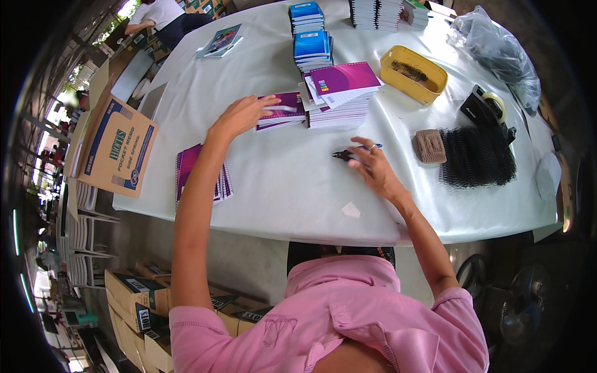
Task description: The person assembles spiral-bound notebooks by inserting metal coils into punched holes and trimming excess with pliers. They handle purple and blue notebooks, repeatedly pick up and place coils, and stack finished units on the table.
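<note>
My left hand (244, 115) reaches over a small pile of purple notebooks (287, 104), its fingers stretched out and touching the near left side. Just right of that pile stands a taller stack of white-paged notebooks (339, 117), with purple-covered ones (346, 81) lying askew on top. My right hand (373, 168), slightly blurred and wearing a ring, has its thumb and fingers around a slim dark tool (340, 155) with a blue end; its exact kind is unclear. Fanned purple notebooks (222, 184) lie beside my left forearm, which partly hides them.
Blue notebook stacks (312, 46) stand at the back. A yellow tub (429, 93) holds dark wire coils. To the right are a brown block (429, 147), black spiral coils (477, 158), a tape dispenser (482, 107) and a plastic bag (497, 50). A carton (121, 146) stands left.
</note>
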The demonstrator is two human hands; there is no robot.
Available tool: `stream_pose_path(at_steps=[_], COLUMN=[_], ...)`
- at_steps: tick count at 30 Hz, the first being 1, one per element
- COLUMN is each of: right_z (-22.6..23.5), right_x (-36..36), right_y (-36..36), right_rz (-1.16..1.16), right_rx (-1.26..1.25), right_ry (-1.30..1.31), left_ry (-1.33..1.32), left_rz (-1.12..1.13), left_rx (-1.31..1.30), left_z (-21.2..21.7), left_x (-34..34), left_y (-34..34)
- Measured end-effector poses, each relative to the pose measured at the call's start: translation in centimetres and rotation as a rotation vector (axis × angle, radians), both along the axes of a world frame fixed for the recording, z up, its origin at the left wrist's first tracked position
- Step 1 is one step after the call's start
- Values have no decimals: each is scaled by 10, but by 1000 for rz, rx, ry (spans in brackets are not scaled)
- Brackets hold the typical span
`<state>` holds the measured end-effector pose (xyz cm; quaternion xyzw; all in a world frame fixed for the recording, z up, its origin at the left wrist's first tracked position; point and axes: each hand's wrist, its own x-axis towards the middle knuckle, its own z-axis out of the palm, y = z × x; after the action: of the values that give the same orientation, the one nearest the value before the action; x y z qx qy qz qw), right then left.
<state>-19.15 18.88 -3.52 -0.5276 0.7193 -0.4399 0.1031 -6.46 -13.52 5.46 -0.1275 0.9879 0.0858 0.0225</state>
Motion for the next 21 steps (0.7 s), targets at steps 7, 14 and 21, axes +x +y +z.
stream_pose_path(at_steps=[7, 14, 21], right_z=[53, 48, -11], right_x=[-4, -5, 32], right_y=[-34, -17, -5], right_rz=[428, 418, 203], right_rx=[-218, 19, -184], right_ry=[-548, -791, -685], left_ry=[142, 512, 615], left_rz=[-694, -475, 15], left_rx=[-263, 308, 1387], left_z=[52, 11, -100], left_x=[62, 92, 93], left_y=[148, 139, 161])
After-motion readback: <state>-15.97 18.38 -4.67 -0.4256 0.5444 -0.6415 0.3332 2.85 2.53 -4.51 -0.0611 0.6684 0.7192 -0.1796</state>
